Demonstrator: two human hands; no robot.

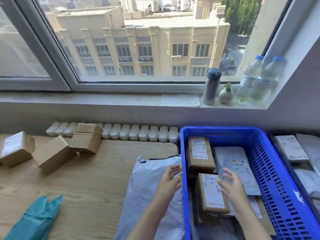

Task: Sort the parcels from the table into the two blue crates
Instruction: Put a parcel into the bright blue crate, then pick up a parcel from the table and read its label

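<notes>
Left hand (170, 179) and right hand (230, 186) hover, grip open and empty, flanking a labelled box (212, 193) lying label-up in the blue crate (216, 131), likely so its address can be read.

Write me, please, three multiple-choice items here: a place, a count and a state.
1. Where does the grey mailer lie? A on the table beside the blue crate; B in a box; C on the floor.
2. How many water bottles stand on the windowsill? A one; B two; C four.
3. The left hand and right hand are: A gripping boxes; B fists; C open, empty.
Answers: 1 A, it lies on the wood left of the crate. 2 B, two blue caps show. 3 C, fingers spread, holding nothing.
</notes>
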